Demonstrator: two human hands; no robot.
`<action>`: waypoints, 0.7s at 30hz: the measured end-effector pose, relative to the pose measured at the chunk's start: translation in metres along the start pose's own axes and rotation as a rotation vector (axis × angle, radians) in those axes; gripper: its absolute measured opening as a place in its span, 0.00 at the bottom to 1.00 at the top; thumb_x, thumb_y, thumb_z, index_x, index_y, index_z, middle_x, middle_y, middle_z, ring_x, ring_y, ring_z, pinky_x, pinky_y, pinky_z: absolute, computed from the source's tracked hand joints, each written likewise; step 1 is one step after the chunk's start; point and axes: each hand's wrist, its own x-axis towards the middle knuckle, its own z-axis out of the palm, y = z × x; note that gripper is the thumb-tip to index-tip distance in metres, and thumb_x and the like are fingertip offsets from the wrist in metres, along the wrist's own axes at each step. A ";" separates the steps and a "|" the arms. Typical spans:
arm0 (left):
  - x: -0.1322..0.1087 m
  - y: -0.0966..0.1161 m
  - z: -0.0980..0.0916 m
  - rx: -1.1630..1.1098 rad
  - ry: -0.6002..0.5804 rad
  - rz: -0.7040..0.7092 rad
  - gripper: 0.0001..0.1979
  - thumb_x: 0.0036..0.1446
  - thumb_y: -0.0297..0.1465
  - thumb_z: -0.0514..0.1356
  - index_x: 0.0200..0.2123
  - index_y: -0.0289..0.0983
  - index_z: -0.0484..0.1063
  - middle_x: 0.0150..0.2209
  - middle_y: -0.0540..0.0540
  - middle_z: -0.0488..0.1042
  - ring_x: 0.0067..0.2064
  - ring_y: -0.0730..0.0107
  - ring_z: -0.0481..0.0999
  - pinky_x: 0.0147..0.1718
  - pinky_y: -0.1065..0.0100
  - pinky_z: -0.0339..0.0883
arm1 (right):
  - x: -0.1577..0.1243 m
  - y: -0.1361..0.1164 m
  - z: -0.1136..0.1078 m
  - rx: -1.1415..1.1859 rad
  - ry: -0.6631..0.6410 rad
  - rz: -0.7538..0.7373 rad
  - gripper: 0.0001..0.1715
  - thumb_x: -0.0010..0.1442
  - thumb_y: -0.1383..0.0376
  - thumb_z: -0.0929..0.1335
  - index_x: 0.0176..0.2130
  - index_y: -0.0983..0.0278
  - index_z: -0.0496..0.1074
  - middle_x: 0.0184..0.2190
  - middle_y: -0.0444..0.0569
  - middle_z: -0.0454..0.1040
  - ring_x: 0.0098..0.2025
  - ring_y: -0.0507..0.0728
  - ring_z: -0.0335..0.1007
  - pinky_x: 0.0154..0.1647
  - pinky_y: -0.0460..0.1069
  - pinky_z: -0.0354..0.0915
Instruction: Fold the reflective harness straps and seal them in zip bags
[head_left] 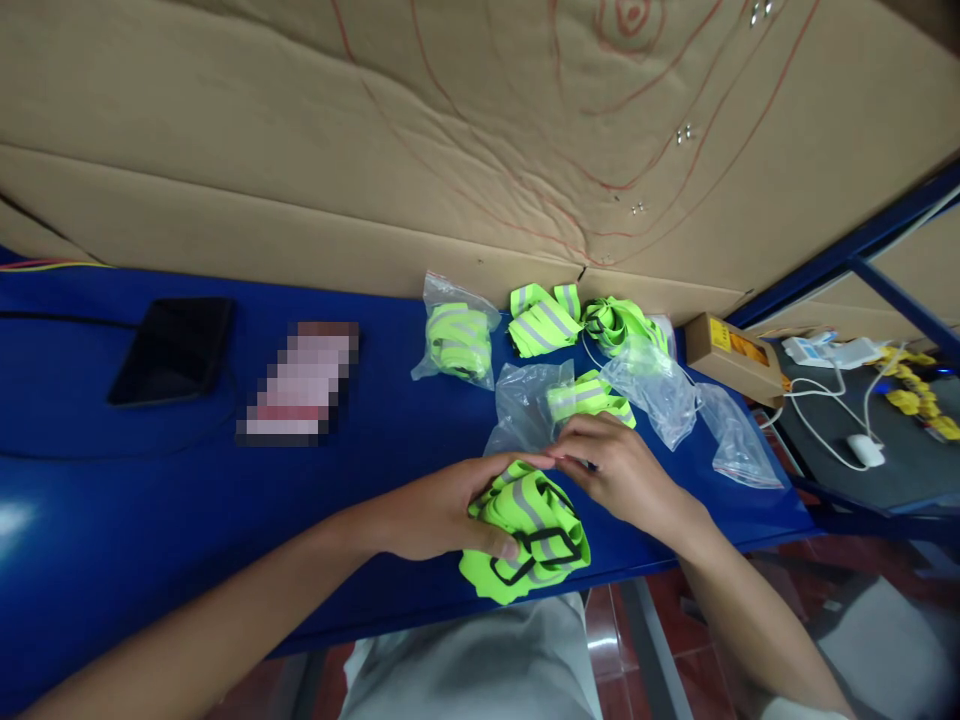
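Blue tabletop, at left: one black tablet-like device with a cable, and one oblong item, blurred out.

One clear zip bag, holding a folded yellow-green reflective strap.

One left hand, curved around a yellow-green strap bundle near the table's front edge, thumb pressed on the near side; we note grey reflective bands and black loops.

One clear bag, lying just beyond that hand; a smaller strap bundle meets its right side, though we cannot tell whether it lies inside.

One loose strap bundle, near the cardboard wall.

One right hand, thumb and forefinger together at the left fingertips; we cannot tell whether they grip anything.

One tangled strap bundle, overlapped by a crumpled clear bag.

One flattened clear bag, further right.

One cardboard box, yellow-labelled, with orange contents we cannot identify.
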 end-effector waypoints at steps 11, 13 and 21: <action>0.007 -0.003 -0.001 -0.066 0.127 -0.070 0.31 0.49 0.33 0.74 0.57 0.36 0.73 0.49 0.42 0.81 0.49 0.55 0.79 0.46 0.59 0.74 | -0.003 -0.007 0.001 0.359 0.231 0.103 0.11 0.69 0.66 0.69 0.49 0.59 0.79 0.42 0.48 0.80 0.43 0.54 0.77 0.45 0.49 0.70; 0.007 -0.004 0.000 -0.085 0.148 -0.074 0.29 0.49 0.33 0.74 0.54 0.36 0.74 0.47 0.42 0.81 0.47 0.57 0.80 0.46 0.59 0.74 | -0.007 -0.011 0.001 0.223 0.238 0.048 0.13 0.69 0.67 0.68 0.52 0.59 0.79 0.42 0.49 0.79 0.43 0.55 0.76 0.43 0.51 0.69; 0.004 -0.002 0.005 -0.130 0.035 -0.032 0.29 0.50 0.33 0.74 0.54 0.36 0.73 0.49 0.42 0.81 0.49 0.57 0.80 0.49 0.58 0.73 | -0.012 -0.008 0.008 -0.166 0.135 -0.021 0.12 0.70 0.69 0.66 0.50 0.61 0.77 0.42 0.51 0.79 0.44 0.59 0.75 0.45 0.55 0.64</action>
